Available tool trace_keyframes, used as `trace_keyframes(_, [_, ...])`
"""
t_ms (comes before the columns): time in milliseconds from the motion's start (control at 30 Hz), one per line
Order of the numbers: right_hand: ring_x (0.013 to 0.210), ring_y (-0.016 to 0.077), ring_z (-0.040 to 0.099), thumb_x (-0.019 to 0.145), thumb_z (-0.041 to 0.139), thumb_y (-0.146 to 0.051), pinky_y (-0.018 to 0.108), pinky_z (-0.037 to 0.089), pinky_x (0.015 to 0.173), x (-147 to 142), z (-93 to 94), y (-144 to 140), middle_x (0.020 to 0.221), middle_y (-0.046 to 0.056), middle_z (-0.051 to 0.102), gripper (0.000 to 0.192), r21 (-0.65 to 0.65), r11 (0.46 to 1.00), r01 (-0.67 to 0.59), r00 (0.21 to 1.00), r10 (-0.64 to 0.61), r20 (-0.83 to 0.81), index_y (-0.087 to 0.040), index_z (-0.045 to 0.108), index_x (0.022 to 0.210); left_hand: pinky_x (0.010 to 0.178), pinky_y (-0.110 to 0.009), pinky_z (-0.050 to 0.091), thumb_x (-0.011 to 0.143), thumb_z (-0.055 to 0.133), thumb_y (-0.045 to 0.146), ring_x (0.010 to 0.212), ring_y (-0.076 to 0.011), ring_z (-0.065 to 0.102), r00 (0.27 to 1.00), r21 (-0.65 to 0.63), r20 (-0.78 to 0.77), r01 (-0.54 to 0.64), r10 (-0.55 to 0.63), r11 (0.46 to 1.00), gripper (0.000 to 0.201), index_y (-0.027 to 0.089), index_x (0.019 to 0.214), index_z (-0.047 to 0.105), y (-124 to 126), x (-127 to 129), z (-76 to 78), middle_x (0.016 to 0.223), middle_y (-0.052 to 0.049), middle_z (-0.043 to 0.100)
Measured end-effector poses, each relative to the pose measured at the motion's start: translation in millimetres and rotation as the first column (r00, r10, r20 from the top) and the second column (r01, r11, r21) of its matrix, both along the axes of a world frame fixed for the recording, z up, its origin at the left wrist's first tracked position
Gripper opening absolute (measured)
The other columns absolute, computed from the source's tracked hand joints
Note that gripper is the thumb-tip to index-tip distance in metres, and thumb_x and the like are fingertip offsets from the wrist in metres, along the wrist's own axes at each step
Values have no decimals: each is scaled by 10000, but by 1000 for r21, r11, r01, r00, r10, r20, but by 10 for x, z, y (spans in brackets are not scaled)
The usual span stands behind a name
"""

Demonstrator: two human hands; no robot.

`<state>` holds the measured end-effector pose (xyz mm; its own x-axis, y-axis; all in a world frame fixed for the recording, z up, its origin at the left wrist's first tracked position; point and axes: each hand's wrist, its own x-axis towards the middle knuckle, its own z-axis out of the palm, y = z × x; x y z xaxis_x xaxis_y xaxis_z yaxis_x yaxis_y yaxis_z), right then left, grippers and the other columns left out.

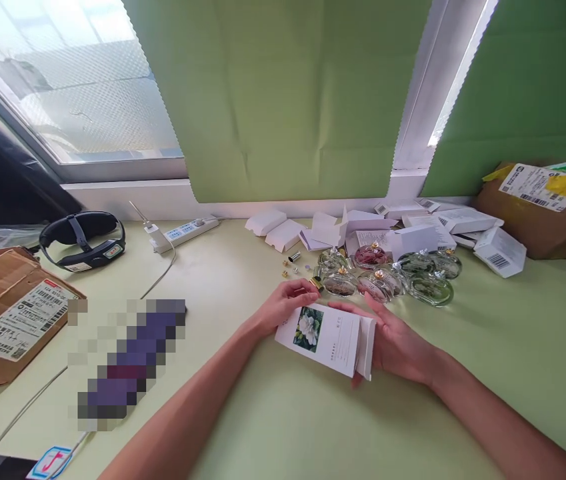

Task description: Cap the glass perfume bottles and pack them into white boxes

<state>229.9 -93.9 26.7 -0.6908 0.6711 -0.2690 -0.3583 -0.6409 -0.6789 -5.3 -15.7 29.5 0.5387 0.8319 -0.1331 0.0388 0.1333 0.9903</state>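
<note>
bare table (273, 413) lies open in front of the glass bottles (387, 273); behind them white boxes (413, 230) crowd the way, small caps (293, 263) scattered left, a brown parcel (537, 220) far right.

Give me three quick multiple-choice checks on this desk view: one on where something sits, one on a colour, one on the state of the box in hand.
1. Where do the glass bottles stand?
A. Just beyond the hands
B. On the windowsill
C. Inside the brown parcel

2. What colour is the flower printed on the white box?
A. Red
B. White
C. Yellow

3. How is the white box held?
A. Lying alone on the desk
B. By one hand only
C. Between both hands, end flap open

Answers:
1. A: the bottles cluster on the desk right behind the fingers.
2. B: a white bloom on dark green leaves shows on the box front.
3. C: the left hand grips the box's far-left end, the right hand supports the end where a flap stands open.
</note>
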Motion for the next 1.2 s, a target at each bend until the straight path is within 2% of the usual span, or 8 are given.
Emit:
trace_keyframes(133, [993,271,670,1002,388,-558,506,596,760,6,-30,-36,1368,127,594,603,90,995,39,999,-39,0,-358,259,1556,530,-196,431,787,729,496,624,-110,603,999,4,-40,-10,10,1000,351,162,841,637,1,29,-13,749,6,615])
trace_keyframes(300, [986,256,686,984,530,-454,541,578,822,79,-178,-11,1264,108,655,738,209,978,12,1000,-7,-24,-427,99,1582,494,-204,418,797,705,527,570,-113,590,996,-6,-82,-21,20,1000,366,169,850,648,1,29,6,693,13,622])
trace_keyframes(400, [1000,253,685,941,606,-464,547,565,859,123,-211,8,1293,102,641,764,239,971,-7,999,17,-38,-434,176,1572,491,-212,422,795,697,546,565,-123,598,995,-19,-94,-26,24,999,380,174,859,647,1,29,1,679,12,625])
trace_keyframes(567, [1057,267,667,937,626,-399,558,558,871,191,-158,20,1391,94,568,643,241,970,-37,996,54,-67,-413,350,1517,505,-209,429,813,661,590,598,-124,611,992,30,-122,-16,20,999,421,184,926,650,-16,46,-7,749,4,647])
trace_keyframes(700, [1075,261,668,949,611,-327,563,560,879,252,-127,23,1377,68,581,607,235,972,3,997,14,-72,-421,370,1499,509,-205,436,844,603,623,623,-134,624,990,49,-141,8,-1,999,457,191,985,649,-30,42,-2,771,-8,665])
trace_keyframes(833, [1049,252,687,962,591,-295,556,571,868,274,-137,43,1317,60,617,574,242,970,-8,1000,12,-16,-411,386,1485,536,-208,462,836,641,579,648,-132,627,983,79,-179,62,-47,995,412,178,930,662,-32,32,9,794,-12,668])
trace_keyframes(1200, [919,214,716,959,605,-279,500,614,799,260,-161,85,1164,52,686,571,263,965,-24,998,9,59,-388,403,1481,541,-217,463,822,671,552,648,-131,619,980,94,-193,59,-40,994,378,183,907,661,-20,45,-11,779,-2,649])
